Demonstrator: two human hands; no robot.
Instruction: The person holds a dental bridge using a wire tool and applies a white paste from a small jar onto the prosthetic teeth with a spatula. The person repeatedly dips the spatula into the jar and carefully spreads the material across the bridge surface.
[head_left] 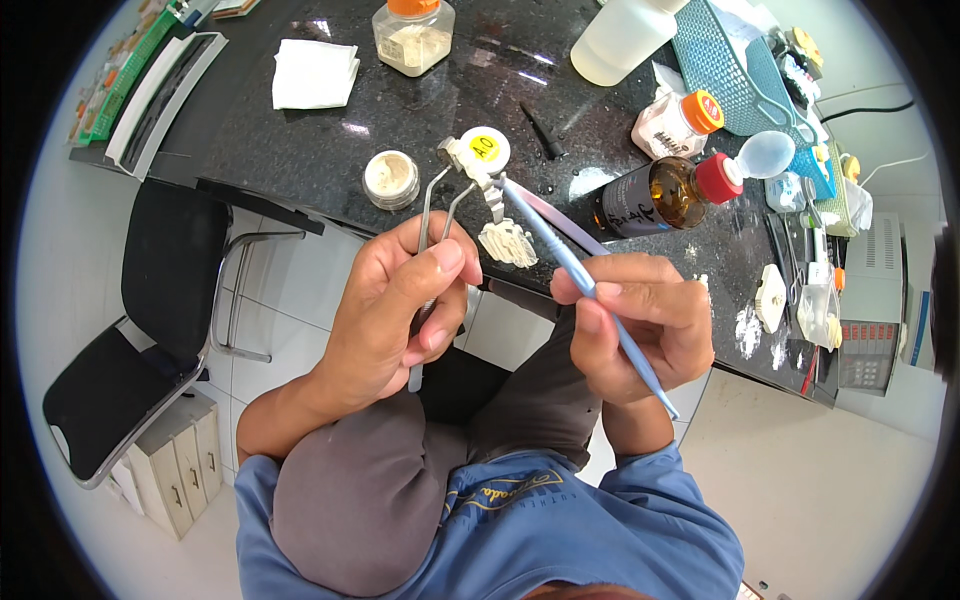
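Observation:
My left hand [412, 290] grips metal tweezers [428, 215] whose bent tips hold a small metal dental framework [468, 160]. In my right hand [640, 325] is a slim blue brush-like tool [585, 285], pinched like a pen. Its far tip reaches the framework's right side; whether it touches I cannot tell. Just behind the framework is a white round lid [497, 141] with a yellow label. A mound of cream paste [508, 244] lies below it, between my hands. Left of the framework stands a small open jar [391, 180] of pale powder.
On the dark counter [250, 150] are folded white tissue [315, 74], an orange-capped powder jar [413, 40], a brown red-capped bottle [650, 195], another powder jar [675, 122] and a white bottle [620, 40]. A blue basket [730, 85] stands far right. A black chair [175, 270] is at left.

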